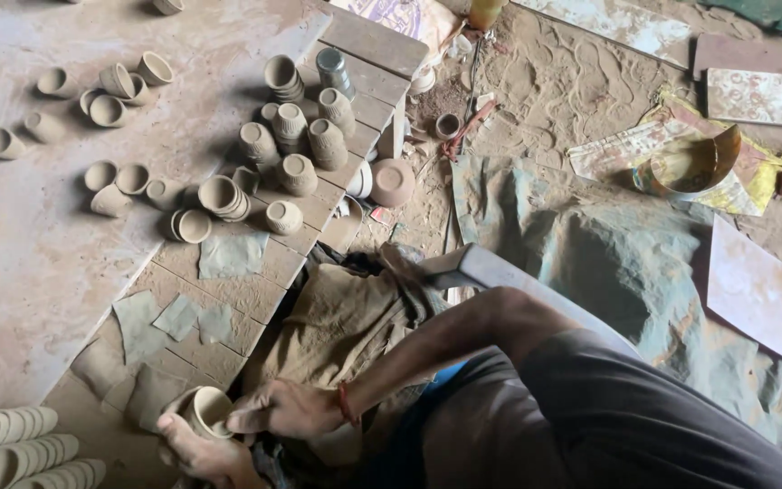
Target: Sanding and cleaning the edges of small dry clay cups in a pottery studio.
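A broad, dusty grey-brown floor slab [38,272] fills the left side, strewn with loose unfired clay cups. Beside it runs a path of pale brown paving bricks [237,290], carrying a cluster of stacked, ribbed grey clay cups [305,136] and flat, irregular patches of grey clay sheet [233,255]. To the right lies a crumpled grey-green tarpaulin [590,254] over sandy ground, with a battered round yellowish metal basin [688,165] resting on patterned cloth beyond it. A mud-stained khaki cloth [341,321] is bunched just above the person's hands. At the lower left corner, three rows of nested pale clay cups lying on their sides [15,448] sit close together.

The small unfired clay cup [207,412] is at the bottom of the view, left of centre, just above the brick path's lower end. It is a uniform wet grey-beige, with a round open mouth facing up and toward the camera, a thin even rim and a smooth darker hollow inside; its outer wall tapers downward into the hands.

The left hand [205,453] cradles it from below, fingers curled closed around its base and side. The right hand [287,409], with a red thread at the wrist, closes on the cup's right side, fingertips pressed against the rim.
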